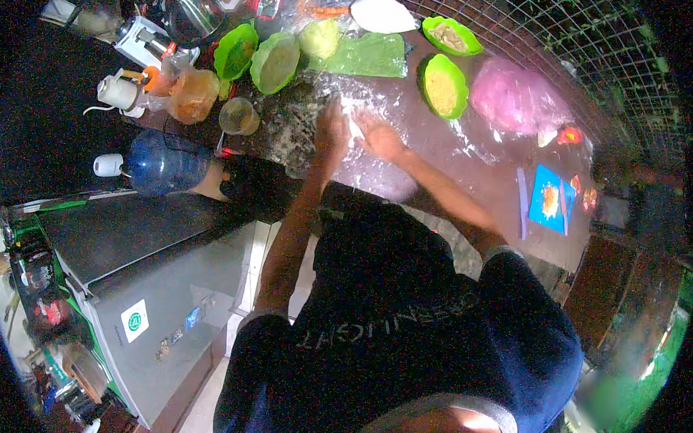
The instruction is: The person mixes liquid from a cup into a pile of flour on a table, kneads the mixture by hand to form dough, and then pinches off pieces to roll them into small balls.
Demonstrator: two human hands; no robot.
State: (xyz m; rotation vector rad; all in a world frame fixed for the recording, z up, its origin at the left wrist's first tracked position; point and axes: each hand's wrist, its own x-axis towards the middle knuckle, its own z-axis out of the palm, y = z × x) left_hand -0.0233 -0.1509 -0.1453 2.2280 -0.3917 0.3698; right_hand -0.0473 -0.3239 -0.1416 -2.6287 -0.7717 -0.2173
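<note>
My left hand (333, 131) and my right hand (378, 136) are side by side, low over a brown table (471, 172) dusted with white powder. Both point away from me. A narrow white patch (355, 127) shows between them; whether it is loose powder or dough cannot be made out. My right hand looks flat, thumb apart from the fingers, with nothing visible in it. Blur and the angle hide my left fingers. Just beyond lies a green leaf piece (369, 56), speckled white, beside a pale cabbage (319, 39).
Green leaf-shaped bowls (445, 90) hold food on both sides. Rightward are a pink plastic bag (514, 96) and a blue cutting board (547, 201) with chopped food. A clear cup (239, 117), a blue water jug (164, 163) and a refrigerator (167, 314) stand left.
</note>
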